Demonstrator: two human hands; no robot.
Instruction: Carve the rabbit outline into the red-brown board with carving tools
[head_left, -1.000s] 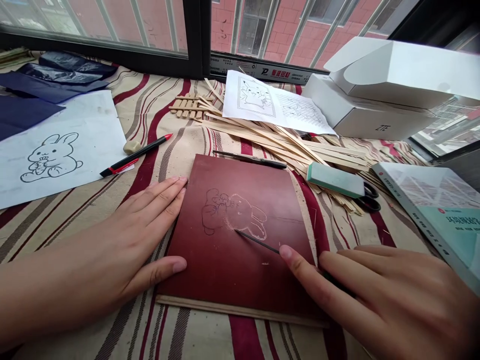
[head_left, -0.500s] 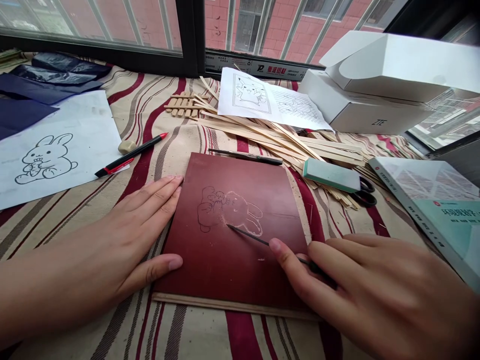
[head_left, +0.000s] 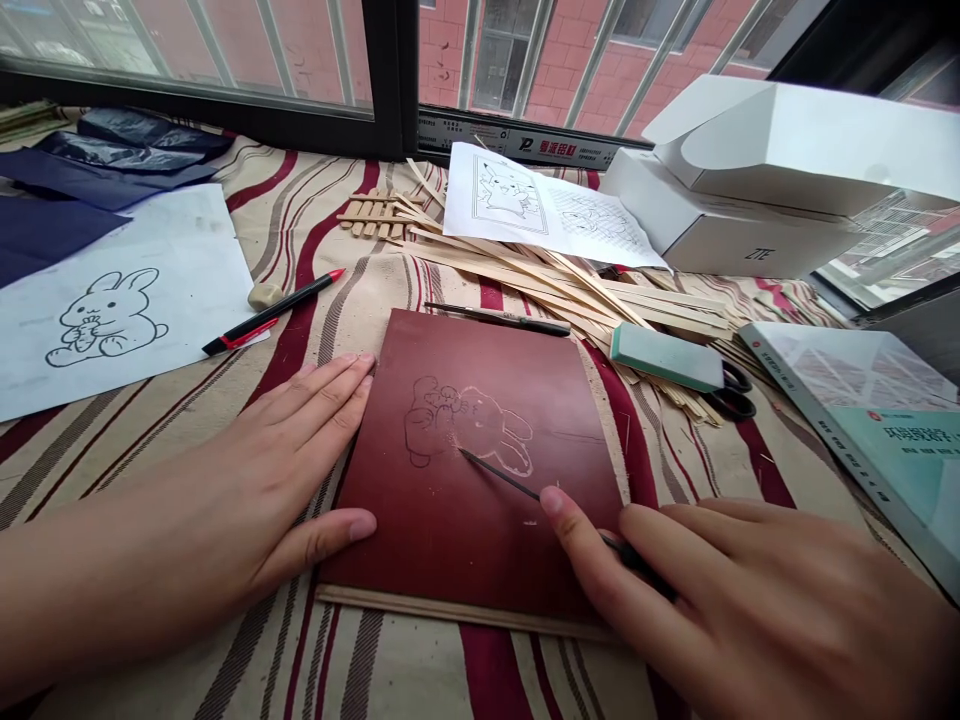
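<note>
Red-brown board [head_left: 427,540] lies near, in the middle, on the striped cloth [head_left: 405,670], with one rabbit drawing [head_left: 484,430] on it. At far right, one white box [head_left: 795,245] bears the letters "ZTE"; the window frame [head_left: 517,146] shows "P" and red Chinese characters. The left hand [head_left: 285,480] is flat, its thumb spread onto the board. The right hand [head_left: 720,590] grips one thin dark tool [head_left: 499,472], whose tip is at the drawing. Two white sheets show pictures: one left [head_left: 191,250], one far [head_left: 559,225].

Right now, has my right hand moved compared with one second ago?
Yes, the right hand has shifted slightly left, closer to the rabbit drawing on the red-brown board.
</note>
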